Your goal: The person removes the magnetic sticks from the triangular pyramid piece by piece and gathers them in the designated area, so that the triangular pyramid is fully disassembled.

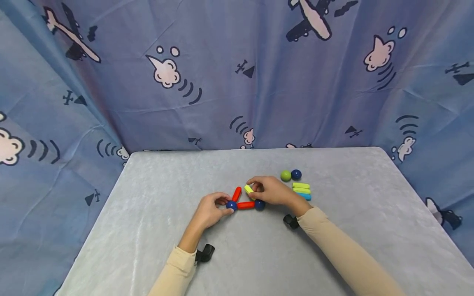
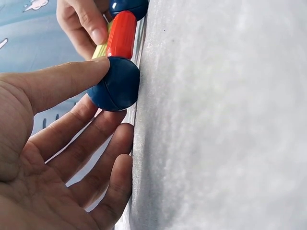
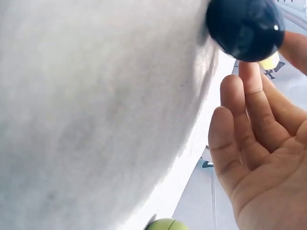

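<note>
My left hand [image 1: 210, 210] pinches a dark blue ball [image 1: 231, 205] between thumb and fingers; the left wrist view shows the same ball [image 2: 115, 84] with the thumb on it. From that ball one red rod [image 1: 237, 194] points away at a slant, and another red rod [image 1: 246, 205] runs right to a second dark blue ball [image 1: 260, 204]. My right hand [image 1: 271, 190] holds a yellow-green rod [image 1: 248, 189] by thumb and fingers, just above the second ball. Whether the rod touches that ball cannot be told. In the right wrist view that ball [image 3: 245, 29] hides the fingertips.
Right of my right hand lie two yellow-green rods [image 1: 301, 188] and a light blue rod [image 1: 304, 196]. Behind them sit a green ball [image 1: 286, 176] and a dark blue ball [image 1: 296, 174]. A patterned curtain [image 1: 214, 74] hangs behind the grey-white table [image 1: 166, 172].
</note>
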A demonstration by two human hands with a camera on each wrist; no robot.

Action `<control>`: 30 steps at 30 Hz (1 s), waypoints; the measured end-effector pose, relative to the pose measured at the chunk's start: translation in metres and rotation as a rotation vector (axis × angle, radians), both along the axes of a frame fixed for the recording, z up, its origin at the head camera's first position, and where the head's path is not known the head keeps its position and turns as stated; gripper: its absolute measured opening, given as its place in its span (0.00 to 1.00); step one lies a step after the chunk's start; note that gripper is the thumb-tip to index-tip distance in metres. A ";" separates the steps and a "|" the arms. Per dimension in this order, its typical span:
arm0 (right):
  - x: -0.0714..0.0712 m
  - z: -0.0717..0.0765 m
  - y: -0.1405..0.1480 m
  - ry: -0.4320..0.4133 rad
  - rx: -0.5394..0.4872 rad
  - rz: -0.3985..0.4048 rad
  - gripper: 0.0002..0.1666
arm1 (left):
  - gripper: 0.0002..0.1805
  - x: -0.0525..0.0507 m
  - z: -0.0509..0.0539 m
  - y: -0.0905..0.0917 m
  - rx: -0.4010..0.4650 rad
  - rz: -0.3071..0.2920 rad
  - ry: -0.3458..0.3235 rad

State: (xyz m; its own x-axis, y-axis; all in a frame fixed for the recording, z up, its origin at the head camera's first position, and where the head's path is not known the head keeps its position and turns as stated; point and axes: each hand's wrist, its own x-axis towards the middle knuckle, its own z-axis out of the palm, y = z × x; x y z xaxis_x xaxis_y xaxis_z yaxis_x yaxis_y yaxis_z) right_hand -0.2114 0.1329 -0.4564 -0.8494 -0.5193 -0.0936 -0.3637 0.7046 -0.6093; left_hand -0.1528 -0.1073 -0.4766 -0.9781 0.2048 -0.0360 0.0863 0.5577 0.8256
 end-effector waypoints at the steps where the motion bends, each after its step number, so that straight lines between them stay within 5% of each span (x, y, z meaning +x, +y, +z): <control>1: 0.001 0.000 0.000 -0.011 -0.009 0.004 0.25 | 0.15 0.001 0.000 -0.001 -0.004 0.001 0.002; 19: 0.005 0.001 0.000 -0.060 -0.044 0.053 0.18 | 0.15 0.001 -0.001 -0.002 -0.005 -0.007 0.028; 30: 0.009 -0.001 0.007 -0.063 -0.040 0.048 0.25 | 0.15 0.000 -0.001 -0.002 -0.003 -0.014 0.018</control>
